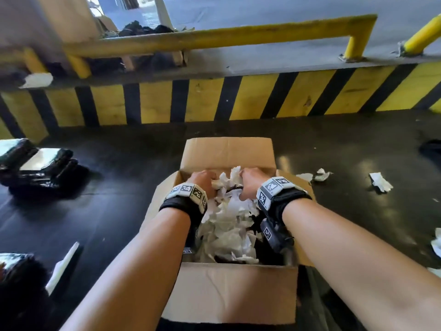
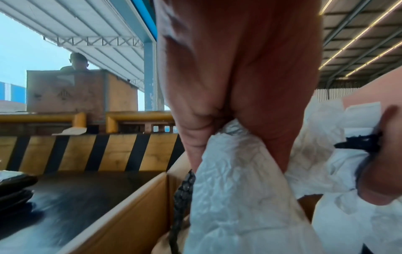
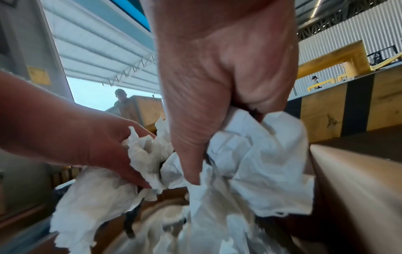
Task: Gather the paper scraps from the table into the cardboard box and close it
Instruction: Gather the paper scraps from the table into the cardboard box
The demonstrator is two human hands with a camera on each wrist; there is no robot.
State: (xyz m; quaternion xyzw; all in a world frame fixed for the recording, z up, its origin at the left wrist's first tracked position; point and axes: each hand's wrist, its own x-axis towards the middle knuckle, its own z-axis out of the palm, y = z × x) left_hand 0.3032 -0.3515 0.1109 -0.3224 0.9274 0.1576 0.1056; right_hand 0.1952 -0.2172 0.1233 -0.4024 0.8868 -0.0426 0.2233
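Observation:
An open cardboard box [image 1: 229, 292] stands on the dark table in front of me, its flaps up and its inside heaped with crumpled white paper scraps [image 1: 229, 225]. Both hands are over the far end of the box. My left hand [image 1: 202, 181] grips a wad of white paper [image 2: 234, 189], fingers curled round it. My right hand [image 1: 250, 182] clutches another crumpled wad [image 3: 256, 163]. In the right wrist view the left hand [image 3: 104, 142] holds its paper just beside mine. More scraps [image 1: 380, 182] lie on the table to the right of the box.
Black wrapped bundles [image 1: 40, 166] sit at the table's left. A white scrap [image 1: 63, 268] lies at front left, small scraps [image 1: 315, 176] by the box's right flap. A yellow-and-black striped barrier [image 1: 214, 101] and yellow rail [image 1: 214, 37] run behind. A person [image 2: 77, 61] stands beyond a crate.

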